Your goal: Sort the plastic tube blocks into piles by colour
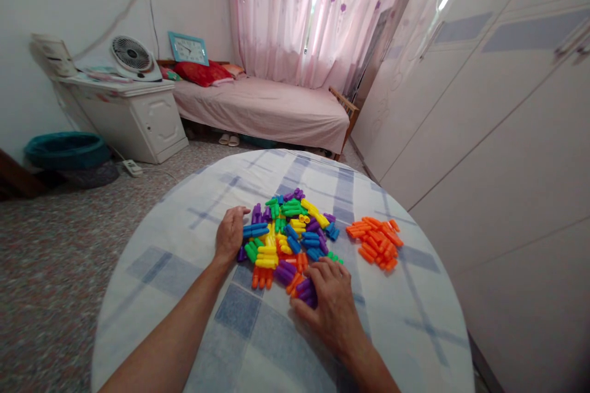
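Note:
A mixed heap of bullet-shaped plastic building blocks in purple, green, yellow, blue and orange lies on the table. Against the heap's left edge rests my left hand, its fingers loosely bent and holding nothing visible, close to a blue block. My right hand is at the heap's near right edge. Its thumb and fingers curl around a purple block; the palm hides part of it. To the right, a separate pile of orange blocks lies apart from both hands.
A checked cloth covers the round table. Beyond it stand a bed and a white cabinet with a fan on top. Tall wardrobe doors rise on the right. A lined bin is on the floor at left.

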The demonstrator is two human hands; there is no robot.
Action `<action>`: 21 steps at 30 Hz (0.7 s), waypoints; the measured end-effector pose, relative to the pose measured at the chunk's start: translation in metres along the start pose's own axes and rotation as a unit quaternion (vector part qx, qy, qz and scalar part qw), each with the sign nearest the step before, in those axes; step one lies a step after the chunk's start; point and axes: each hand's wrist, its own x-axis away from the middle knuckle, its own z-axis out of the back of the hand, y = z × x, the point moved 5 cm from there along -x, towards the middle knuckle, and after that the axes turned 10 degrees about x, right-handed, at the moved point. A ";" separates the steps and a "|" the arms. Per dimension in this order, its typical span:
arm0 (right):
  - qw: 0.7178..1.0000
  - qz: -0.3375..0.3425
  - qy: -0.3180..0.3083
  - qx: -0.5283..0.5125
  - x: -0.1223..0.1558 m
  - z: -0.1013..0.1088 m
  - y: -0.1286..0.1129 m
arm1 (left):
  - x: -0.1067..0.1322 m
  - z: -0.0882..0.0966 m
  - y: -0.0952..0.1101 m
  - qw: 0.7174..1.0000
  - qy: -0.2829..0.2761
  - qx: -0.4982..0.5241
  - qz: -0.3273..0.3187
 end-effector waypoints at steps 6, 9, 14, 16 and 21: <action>0.998 -0.015 0.011 0.068 -0.002 -0.009 -0.018 | -0.001 0.000 -0.001 1.000 0.000 -0.004 -0.002; 0.998 -0.017 0.013 0.064 -0.002 -0.013 -0.024 | -0.001 -0.001 -0.003 1.000 -0.004 -0.007 0.001; 1.000 -0.002 0.008 -0.018 0.000 -0.007 -0.017 | -0.001 0.000 -0.004 1.000 -0.004 -0.004 -0.002; 0.998 -0.004 0.009 -0.055 0.001 -0.001 -0.009 | -0.001 0.000 -0.003 1.000 -0.005 -0.005 -0.006; 0.988 -0.082 0.054 -0.123 -0.002 0.018 0.032 | -0.001 0.000 -0.006 1.000 -0.001 0.005 -0.005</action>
